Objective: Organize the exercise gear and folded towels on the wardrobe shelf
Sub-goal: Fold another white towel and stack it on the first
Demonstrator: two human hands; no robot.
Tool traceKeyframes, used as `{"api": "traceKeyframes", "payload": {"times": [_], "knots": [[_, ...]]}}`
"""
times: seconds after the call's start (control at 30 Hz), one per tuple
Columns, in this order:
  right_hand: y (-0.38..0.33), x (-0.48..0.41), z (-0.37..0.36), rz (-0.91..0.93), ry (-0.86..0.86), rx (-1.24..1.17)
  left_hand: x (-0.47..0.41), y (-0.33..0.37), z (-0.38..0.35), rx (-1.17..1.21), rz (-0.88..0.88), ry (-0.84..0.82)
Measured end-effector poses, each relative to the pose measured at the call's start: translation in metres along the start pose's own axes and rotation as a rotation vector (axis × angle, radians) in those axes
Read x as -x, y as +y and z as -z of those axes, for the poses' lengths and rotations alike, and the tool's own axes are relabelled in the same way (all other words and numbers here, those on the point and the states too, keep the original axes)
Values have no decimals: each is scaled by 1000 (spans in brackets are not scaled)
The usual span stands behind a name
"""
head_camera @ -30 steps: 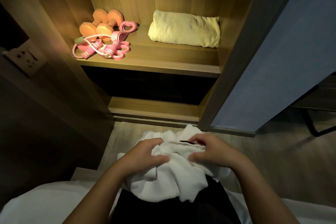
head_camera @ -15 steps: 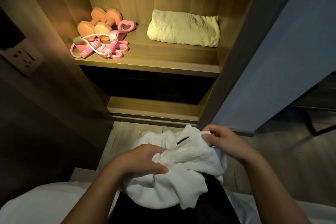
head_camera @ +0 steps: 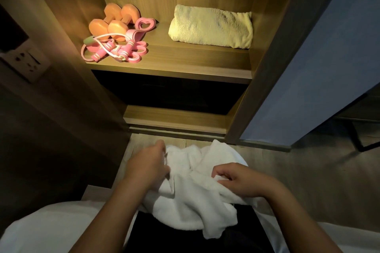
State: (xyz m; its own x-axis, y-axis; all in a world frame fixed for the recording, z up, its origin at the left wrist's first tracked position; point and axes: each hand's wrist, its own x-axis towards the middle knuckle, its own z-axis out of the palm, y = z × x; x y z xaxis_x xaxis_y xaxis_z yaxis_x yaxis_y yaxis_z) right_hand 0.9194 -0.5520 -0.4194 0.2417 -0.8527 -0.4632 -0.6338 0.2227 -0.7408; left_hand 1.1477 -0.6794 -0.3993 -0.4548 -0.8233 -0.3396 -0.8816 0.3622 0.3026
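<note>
The right hand [head_camera: 244, 178] dropped, left hand [head_camera: 148, 166] rose on white towel [head_camera: 191, 201].

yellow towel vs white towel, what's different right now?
Shape: the yellow towel is neatly folded; the white towel is crumpled. Place: the yellow towel rests on the shelf, untouched; the white towel is gripped by the left hand and right hand. Both look fluffy.

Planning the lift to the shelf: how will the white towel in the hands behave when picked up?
Likely floppy: the white towel bunches and sags between the left hand and right hand, a corner drooping. Probably light and grippy; its plush pile holds in a pinching grip. It may unfold unless supported.
</note>
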Motion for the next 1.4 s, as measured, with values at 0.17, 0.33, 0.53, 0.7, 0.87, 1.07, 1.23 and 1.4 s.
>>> {"api": "traceKeyframes", "payload": {"times": [0.17, 0.33, 0.53, 0.7, 0.87, 1.07, 1.23, 1.4], "knots": [[-1, -4, -2, 10, 39, 61, -7, 36, -12, -177, -350, -162], [-5, -10, -10, 133, 156, 50, -10, 9, -5, -138, -265, -314], [-9, 1, -7, 178, -35, -163, 13, -45, 4, 265, -8, -26], [-16, 0, -4, 129, -180, -130, 26, -42, -2, 95, -32, -234], [-17, -6, -15, 105, -115, -99, 30, -12, -9, -127, -286, -84], [-20, 19, -1, 172, -57, -419, 30, 9, -20, -245, -692, -139], [-10, 38, 8, 174, 3, -642, 17, 2, -19, 161, -234, -41], [-3, 47, 16, 212, 37, -846, 2, -3, -11, 239, -110, -179]]}}
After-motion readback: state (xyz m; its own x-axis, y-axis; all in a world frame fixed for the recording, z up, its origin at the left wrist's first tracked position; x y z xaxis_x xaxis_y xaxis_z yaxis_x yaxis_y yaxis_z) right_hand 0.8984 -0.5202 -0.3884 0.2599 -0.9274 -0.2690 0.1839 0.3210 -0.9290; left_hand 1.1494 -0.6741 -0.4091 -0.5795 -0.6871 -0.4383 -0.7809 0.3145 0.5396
